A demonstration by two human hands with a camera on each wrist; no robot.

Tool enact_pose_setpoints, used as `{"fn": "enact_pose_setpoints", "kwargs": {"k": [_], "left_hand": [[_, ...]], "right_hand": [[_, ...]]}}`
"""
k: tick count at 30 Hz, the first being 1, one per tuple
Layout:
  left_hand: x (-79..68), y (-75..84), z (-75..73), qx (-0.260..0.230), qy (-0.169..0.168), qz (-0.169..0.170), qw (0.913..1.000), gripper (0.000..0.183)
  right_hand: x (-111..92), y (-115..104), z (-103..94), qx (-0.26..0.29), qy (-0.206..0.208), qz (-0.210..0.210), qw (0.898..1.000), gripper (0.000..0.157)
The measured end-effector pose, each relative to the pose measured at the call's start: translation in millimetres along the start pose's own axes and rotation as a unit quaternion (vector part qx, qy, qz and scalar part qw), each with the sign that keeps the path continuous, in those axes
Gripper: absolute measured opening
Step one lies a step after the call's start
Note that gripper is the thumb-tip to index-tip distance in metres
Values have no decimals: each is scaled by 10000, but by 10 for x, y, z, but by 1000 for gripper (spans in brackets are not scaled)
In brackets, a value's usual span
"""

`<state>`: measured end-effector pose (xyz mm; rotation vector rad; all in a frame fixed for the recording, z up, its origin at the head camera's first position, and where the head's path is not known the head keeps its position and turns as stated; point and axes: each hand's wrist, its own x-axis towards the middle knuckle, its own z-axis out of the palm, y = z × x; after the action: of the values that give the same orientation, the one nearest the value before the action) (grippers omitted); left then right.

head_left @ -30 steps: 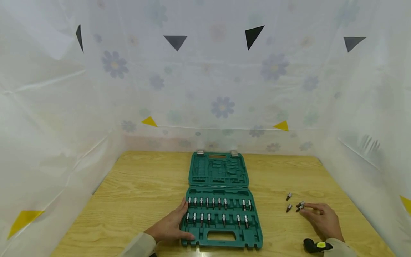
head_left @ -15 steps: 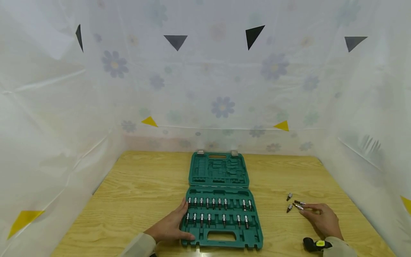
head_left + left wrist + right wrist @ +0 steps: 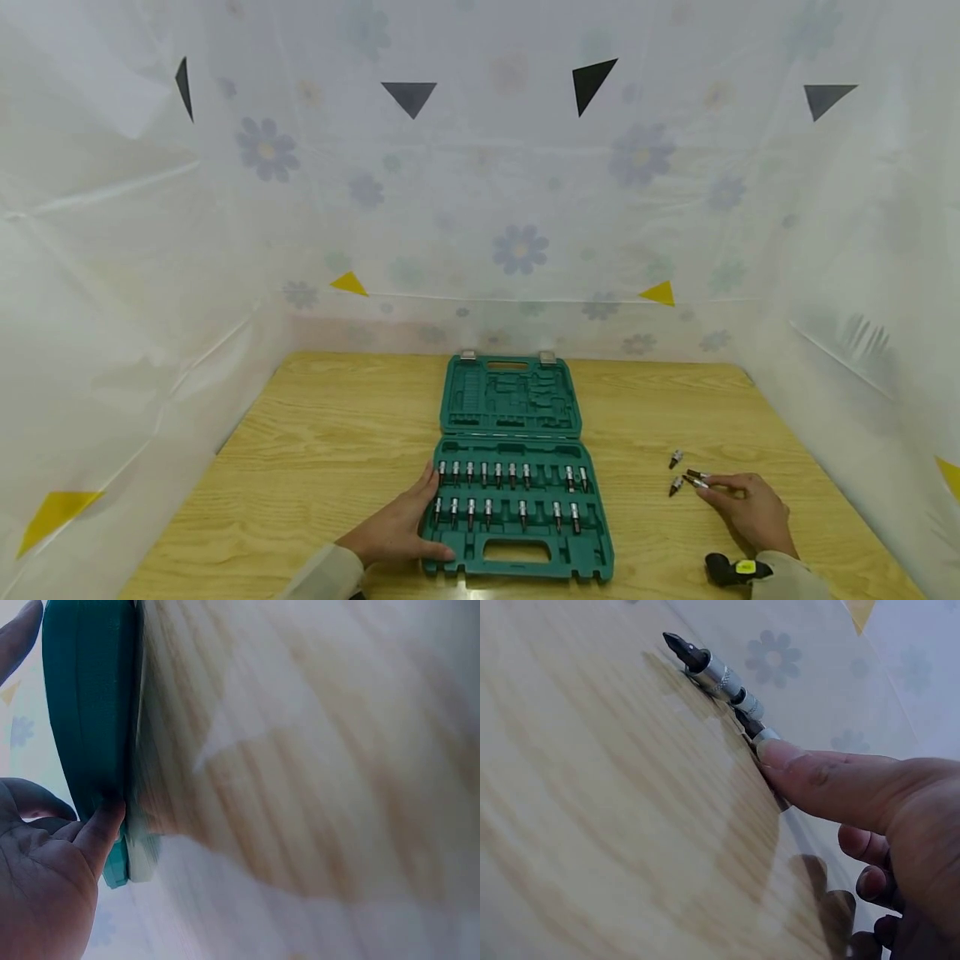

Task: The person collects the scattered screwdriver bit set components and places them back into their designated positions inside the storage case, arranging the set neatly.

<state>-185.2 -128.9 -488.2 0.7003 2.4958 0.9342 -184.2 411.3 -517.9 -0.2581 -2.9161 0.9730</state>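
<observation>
An open green tool case (image 3: 583, 552) lies on the table, with two rows of chrome bit sockets (image 3: 522, 514) standing in its near half. My left hand (image 3: 401, 525) holds the case's left side, thumb at the front corner; the left wrist view shows fingers (image 3: 101, 825) against the green wall. On the right, my right hand (image 3: 752, 510) pinches a bit socket (image 3: 695, 482) between thumb and forefinger, low at the tabletop. Loose beside it lie several bit sockets (image 3: 676, 486). In the right wrist view, one cross-tipped bit socket (image 3: 718, 675) points away from the thumb.
The case's lid (image 3: 510, 392) lies folded back toward the rear wall. Some slots in both rows hold no bit. White flowered sheeting (image 3: 480, 208) surrounds the wooden table (image 3: 337, 417) at the back and sides. A black device (image 3: 735, 569) sits at the right wrist.
My right fingers have turned the pinched bit socket, so its tip now points left. The bit socket behind it has also swung round. My left hand and the case stay put.
</observation>
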Motion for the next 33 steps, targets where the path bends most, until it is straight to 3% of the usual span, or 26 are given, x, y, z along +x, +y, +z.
{"fn": "enact_pose_setpoints", "kwargs": {"k": [15,27,33], "left_hand": [[0,3,-3,-23,5,-3,10000,115],[-1,-5,14,16,8,3,10000,115],[1,-5,12,30,26,17,10000,115]], "right_hand": [[-35,-1,-1,284,-8,22,9996,61],[-57,-56,86,866,552,-315,9942,50],[-27,-172,151,1279,890,-554,9862,42]]}}
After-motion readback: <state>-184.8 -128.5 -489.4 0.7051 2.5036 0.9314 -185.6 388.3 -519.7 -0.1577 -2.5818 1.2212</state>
